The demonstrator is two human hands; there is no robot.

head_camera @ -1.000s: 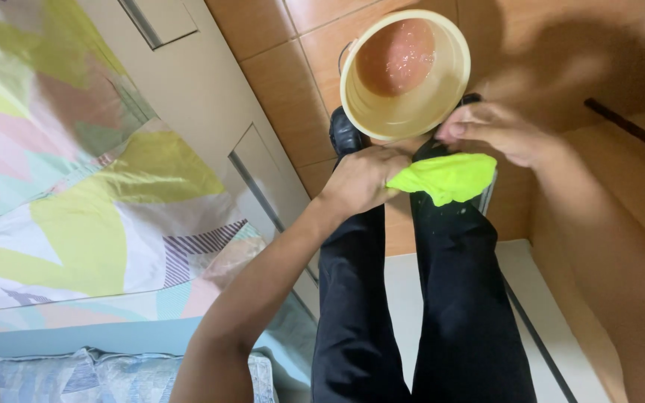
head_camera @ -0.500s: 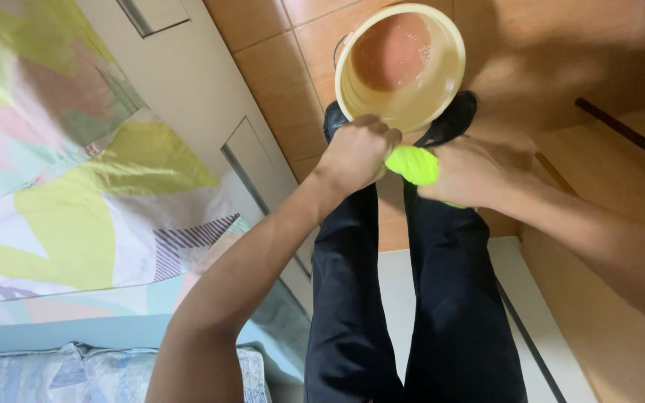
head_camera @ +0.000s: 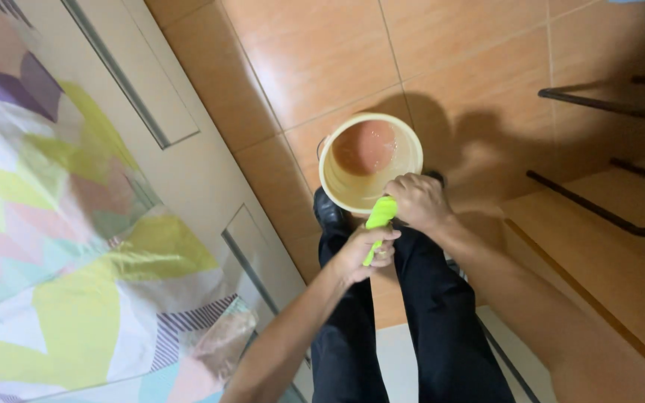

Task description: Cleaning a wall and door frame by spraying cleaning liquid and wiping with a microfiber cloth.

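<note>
A bright green cloth [head_camera: 379,221] is twisted into a narrow roll between my two hands. My left hand [head_camera: 361,252] grips its lower end and my right hand [head_camera: 418,201] grips its upper end, just over the near rim of a cream plastic bucket [head_camera: 337,186] that holds cloudy water. The bucket stands on orange floor tiles in front of my black shoes and black trouser legs [head_camera: 442,328].
A bed with a colourful patterned cover [head_camera: 61,261] fills the left side, with a beige bed frame [head_camera: 188,157] beside it. Dark metal bars [head_camera: 599,101] and a wooden board [head_camera: 606,261] lie at the right.
The cloth, loose and spread a second ago, is now wrung into a tight roll. Both hands have closed in together, and the view has pulled back from the bucket.
</note>
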